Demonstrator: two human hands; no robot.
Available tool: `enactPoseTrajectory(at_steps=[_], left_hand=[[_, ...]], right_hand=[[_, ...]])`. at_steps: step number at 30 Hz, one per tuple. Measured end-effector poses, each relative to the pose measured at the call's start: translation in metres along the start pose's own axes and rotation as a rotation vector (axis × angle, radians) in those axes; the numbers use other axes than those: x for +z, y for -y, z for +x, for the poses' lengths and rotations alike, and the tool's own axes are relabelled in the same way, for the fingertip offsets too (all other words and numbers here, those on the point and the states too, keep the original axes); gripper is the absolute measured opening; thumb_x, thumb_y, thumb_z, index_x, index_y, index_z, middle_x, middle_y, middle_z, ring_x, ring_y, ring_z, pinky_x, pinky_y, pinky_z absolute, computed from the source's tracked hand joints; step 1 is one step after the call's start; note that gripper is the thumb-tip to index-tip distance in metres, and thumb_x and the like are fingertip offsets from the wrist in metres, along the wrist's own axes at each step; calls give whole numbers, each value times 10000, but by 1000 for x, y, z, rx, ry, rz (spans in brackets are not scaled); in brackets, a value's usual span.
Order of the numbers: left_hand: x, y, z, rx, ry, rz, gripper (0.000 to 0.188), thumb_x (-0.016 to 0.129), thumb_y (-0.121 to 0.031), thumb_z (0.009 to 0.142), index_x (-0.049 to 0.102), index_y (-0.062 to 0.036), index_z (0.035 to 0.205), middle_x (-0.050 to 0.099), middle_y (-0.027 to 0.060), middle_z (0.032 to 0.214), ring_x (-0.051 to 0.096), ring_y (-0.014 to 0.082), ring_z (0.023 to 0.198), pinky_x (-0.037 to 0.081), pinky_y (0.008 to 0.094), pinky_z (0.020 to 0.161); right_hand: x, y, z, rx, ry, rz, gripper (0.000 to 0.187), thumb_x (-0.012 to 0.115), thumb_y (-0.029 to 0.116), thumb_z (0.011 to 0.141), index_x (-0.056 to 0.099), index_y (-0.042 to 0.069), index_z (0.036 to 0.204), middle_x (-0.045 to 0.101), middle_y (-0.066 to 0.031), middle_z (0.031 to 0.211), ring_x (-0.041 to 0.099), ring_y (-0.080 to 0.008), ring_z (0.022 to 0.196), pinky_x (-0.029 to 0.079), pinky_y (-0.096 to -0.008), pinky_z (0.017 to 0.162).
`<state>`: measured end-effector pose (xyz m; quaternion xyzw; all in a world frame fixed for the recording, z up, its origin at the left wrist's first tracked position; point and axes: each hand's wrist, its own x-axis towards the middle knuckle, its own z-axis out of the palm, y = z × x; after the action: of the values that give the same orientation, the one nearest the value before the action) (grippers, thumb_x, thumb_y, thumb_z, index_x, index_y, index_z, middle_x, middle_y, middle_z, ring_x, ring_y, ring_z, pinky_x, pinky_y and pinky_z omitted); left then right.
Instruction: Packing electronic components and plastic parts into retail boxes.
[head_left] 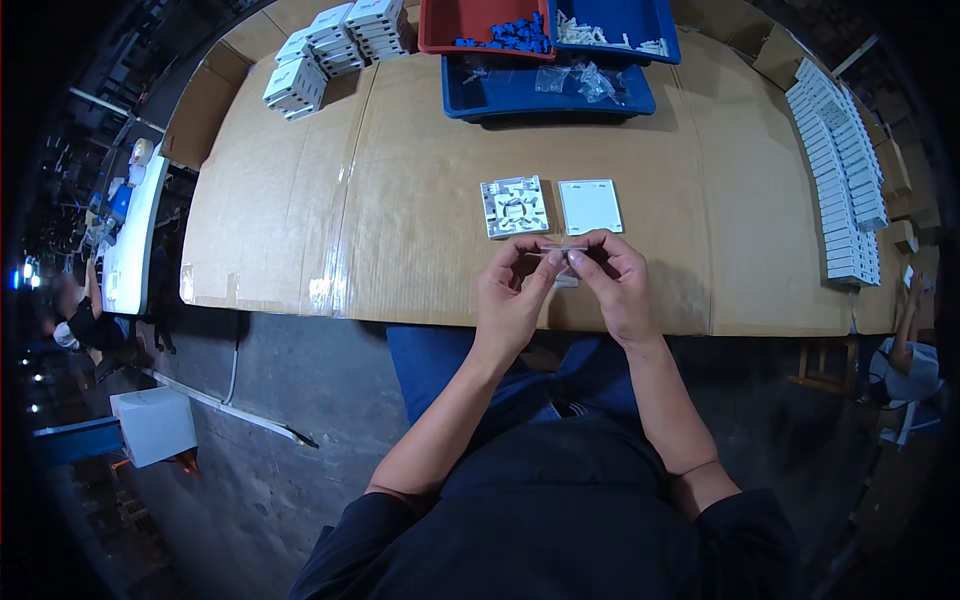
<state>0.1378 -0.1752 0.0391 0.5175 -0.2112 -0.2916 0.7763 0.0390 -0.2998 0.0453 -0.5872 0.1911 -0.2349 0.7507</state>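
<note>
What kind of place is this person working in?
Probably a small assembly workshop: a cardboard-covered worktable, stacks of identical white square plastic boxes, and red and blue plastic parts bins. Both hands hold a small clear bag.

Even overhead light falls on the brown cardboard-covered table (420, 200), leaving it bright and mostly free of hard shadows. Glare streaks show on the clear tape strips along its near edge (325, 290). The white square plastic plates (590, 205) verge on overexposed. Below the table the floor turns dim. Fisheye distortion bends the table edges, and the corners fall to black vignette. Figures at the far left rim look blurred.
</note>
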Motion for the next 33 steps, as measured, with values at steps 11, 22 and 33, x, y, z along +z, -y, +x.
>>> enactPoseTrajectory(at_steps=[11,22,33], left_hand=[[-4,1,0,-55,36,18,173,693,-105,1026,678,13,1152,728,40,990,664,74,917,526,231,789],[-5,4,-4,-131,76,-36,155,702,-102,1021,684,9,1128,726,39,1003,666,82,937,536,246,822],[-21,-8,1,-699,107,-251,323,563,-308,1105,700,-20,1160,734,44,1018,688,124,879,556,259,820]], right_hand=[[-3,2,-2,12,50,-19,100,687,101,1023,673,6,1052,717,-14,981,658,-66,908,535,-235,822],[-19,-5,-2,-89,120,-20,48,693,54,1006,689,6,1007,705,-20,918,620,-64,813,492,-226,722],[-30,-3,1,-265,179,-152,177,751,-89,889,769,-10,1047,650,-62,1075,633,-138,945,521,-264,845]])
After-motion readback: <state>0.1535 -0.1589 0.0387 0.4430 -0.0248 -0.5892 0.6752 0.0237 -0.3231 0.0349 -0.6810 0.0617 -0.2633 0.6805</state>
